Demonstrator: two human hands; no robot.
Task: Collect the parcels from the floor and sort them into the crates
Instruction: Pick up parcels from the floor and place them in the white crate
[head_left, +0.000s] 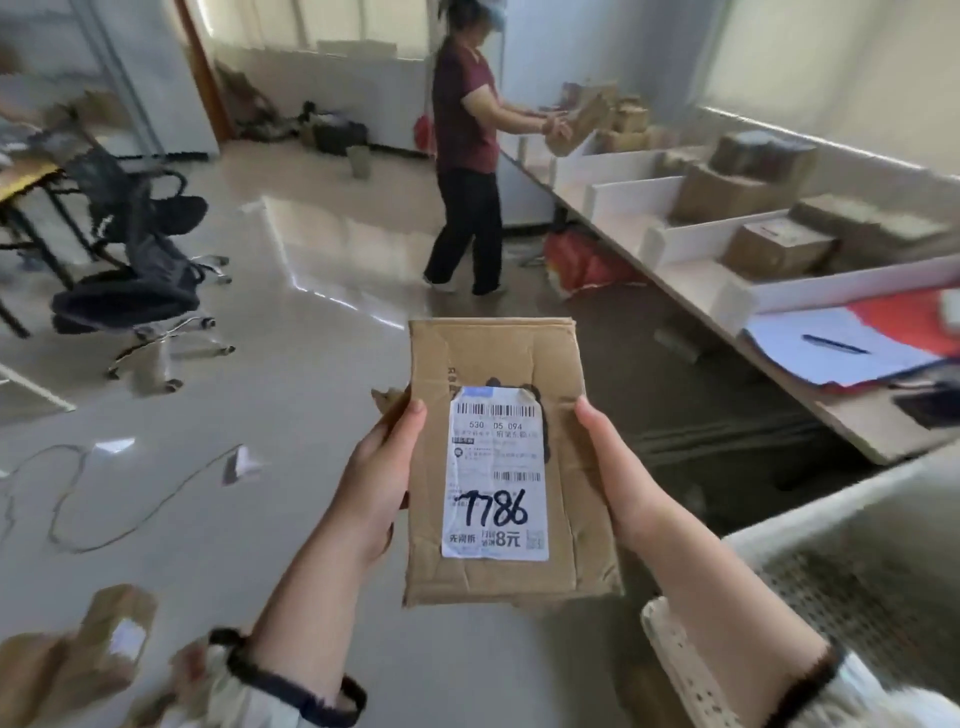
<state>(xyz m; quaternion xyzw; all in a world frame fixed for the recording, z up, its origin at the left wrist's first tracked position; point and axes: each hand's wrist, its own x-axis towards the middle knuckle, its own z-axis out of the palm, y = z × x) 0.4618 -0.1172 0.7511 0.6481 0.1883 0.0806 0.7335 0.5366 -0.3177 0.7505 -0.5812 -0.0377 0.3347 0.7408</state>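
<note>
A flat brown cardboard parcel (498, 374) is held up in front of me, its white shipping label marked "7786" in black pen facing me. My left hand (376, 478) grips its left edge, thumb on the front. My right hand (618, 473) grips the right edge the same way. White open crates (670, 244) stand in a row on the long table at the right, several with brown boxes inside. More brown parcels (67, 660) lie on the floor at the lower left.
Another person (467, 150) stands by the far crates handling a box. Office chairs (140, 260) and a desk occupy the left. A cable (98, 519) loops over the glossy floor. Papers and a pen (836, 345) lie on the table; a perforated white basket (852, 577) sits at lower right.
</note>
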